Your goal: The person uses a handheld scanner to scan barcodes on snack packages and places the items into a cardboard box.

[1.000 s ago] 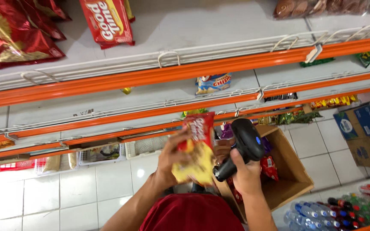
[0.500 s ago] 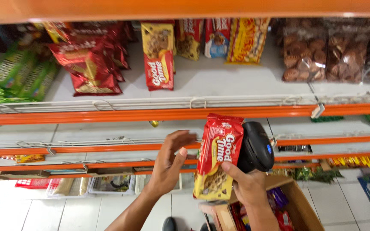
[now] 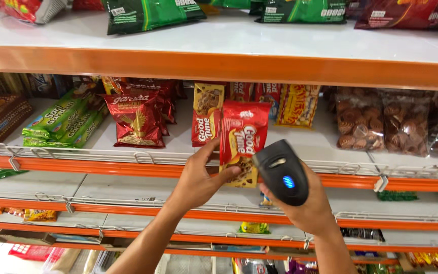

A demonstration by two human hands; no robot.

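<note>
Two hands raised before orange shelf rail (image 3: pixel 128 170): left hand (image 3: pixel 198 177) pinching red cookie packet (image 3: pixel 242 142), right hand (image 3: pixel 307 208) (fingers wrapped) clutching black barcode scanner (image 3: pixel 281 171).

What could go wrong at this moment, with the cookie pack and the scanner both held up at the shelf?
The left hand pinches the red cookie pack only by its lower edge, so it might slip or tip. The right hand holds the black scanner close against the pack, so a nudge could dislodge it. The wire shelf rail sits right below; the pack could snag there.
</note>
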